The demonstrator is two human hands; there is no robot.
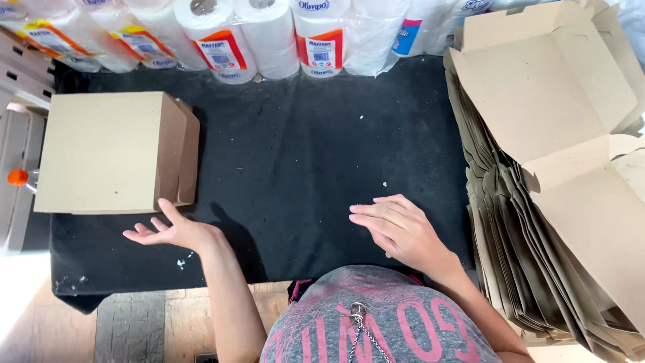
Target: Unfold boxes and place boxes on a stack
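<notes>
A folded brown cardboard box (107,151) stands on the left of the black table mat (302,154). My left hand (171,232) hovers just below the box's near right corner, palm up, fingers apart, holding nothing. My right hand (400,228) rests flat over the mat near its front edge, fingers stretched to the left, empty. A tall stack of flat unfolded cardboard blanks (551,168) lies at the right, close to my right forearm.
Wrapped paper rolls (269,37) line the back edge of the table. An orange-capped bottle (19,177) pokes out at the far left beside light plastic crates (17,81). Small white crumbs dot the mat. Wooden floor shows below the table's front edge.
</notes>
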